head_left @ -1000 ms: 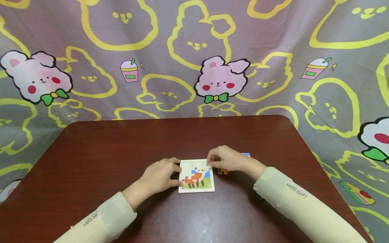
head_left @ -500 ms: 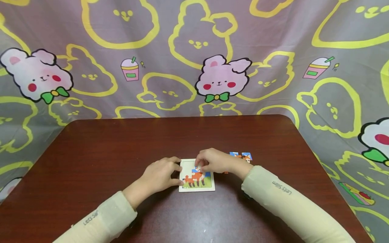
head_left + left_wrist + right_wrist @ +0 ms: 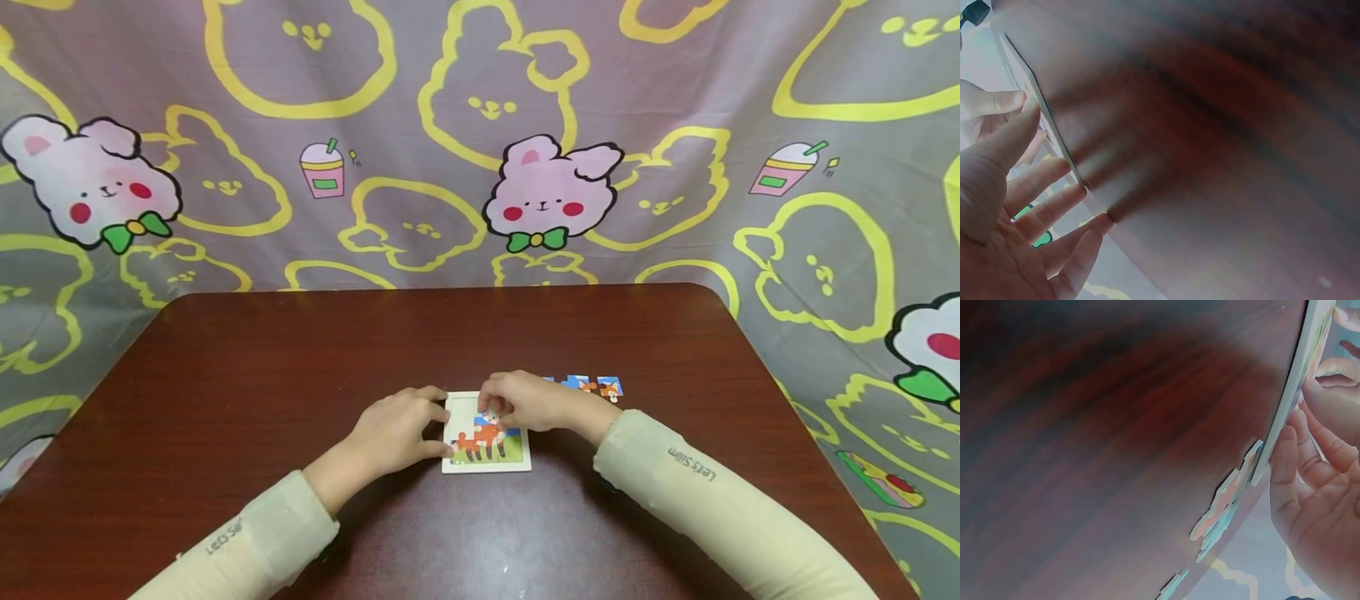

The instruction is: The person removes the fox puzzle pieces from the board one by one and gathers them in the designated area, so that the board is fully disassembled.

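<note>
A square jigsaw board [image 3: 462, 408] with a pale frame lies on the table, partly filled with pieces showing an orange fox on grass. My left hand [image 3: 397, 429] steadies its left side, the thumb near the lower corner and the other fingers further up. In the left wrist view, those fingers [image 3: 1054, 206] look fairly straight, their tips at the board's edge. Over the board's upper part, my right hand [image 3: 521, 400] pinches a puzzle piece [image 3: 491, 417] between thumb and fingertips. Those fingers hide much of that piece and the board's upper right.
Several loose puzzle pieces [image 3: 596, 387], blue and orange, lie on the table just right of the board, partly behind the right hand. They show near the board's edge in the right wrist view [image 3: 1222, 500]. A patterned curtain [image 3: 420, 150] hangs behind the brown table [image 3: 300, 350].
My right hand has moved left from the board's right edge to over its upper middle, uncovering loose pieces behind it. The left hand has stayed at the left edge.
</note>
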Available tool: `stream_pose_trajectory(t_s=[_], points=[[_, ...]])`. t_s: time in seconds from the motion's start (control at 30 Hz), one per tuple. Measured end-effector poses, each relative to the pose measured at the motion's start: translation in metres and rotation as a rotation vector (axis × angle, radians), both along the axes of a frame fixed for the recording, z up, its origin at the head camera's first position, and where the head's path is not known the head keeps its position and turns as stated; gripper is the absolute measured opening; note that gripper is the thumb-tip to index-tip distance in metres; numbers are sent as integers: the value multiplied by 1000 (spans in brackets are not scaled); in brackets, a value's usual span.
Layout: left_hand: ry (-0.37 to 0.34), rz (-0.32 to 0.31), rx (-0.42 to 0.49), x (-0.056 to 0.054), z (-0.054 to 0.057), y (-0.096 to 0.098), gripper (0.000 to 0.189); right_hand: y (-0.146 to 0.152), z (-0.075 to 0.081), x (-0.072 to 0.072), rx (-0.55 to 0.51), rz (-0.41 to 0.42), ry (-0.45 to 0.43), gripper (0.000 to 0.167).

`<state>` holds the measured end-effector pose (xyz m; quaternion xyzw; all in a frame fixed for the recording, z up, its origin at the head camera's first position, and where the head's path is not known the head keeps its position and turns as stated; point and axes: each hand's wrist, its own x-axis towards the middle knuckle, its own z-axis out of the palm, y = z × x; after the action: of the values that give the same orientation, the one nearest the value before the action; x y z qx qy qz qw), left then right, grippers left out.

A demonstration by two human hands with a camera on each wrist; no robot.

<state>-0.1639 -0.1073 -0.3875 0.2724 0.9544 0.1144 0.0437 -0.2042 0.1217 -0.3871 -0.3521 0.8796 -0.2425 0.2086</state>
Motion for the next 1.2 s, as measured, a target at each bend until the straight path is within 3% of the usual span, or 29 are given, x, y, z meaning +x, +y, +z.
stream_pose_trajectory(t_s=[0.33, 0.6, 1.2], points=[[7, -13, -1, 1, 1, 0, 42, 2, 0, 1, -58, 4, 2, 21], [11, -17, -5, 2, 3, -1, 40, 3, 3, 0, -171, -20, -101, 15], [4, -18, -6, 3, 3, 0, 40, 5, -1, -2, -257, -57, -186, 11]])
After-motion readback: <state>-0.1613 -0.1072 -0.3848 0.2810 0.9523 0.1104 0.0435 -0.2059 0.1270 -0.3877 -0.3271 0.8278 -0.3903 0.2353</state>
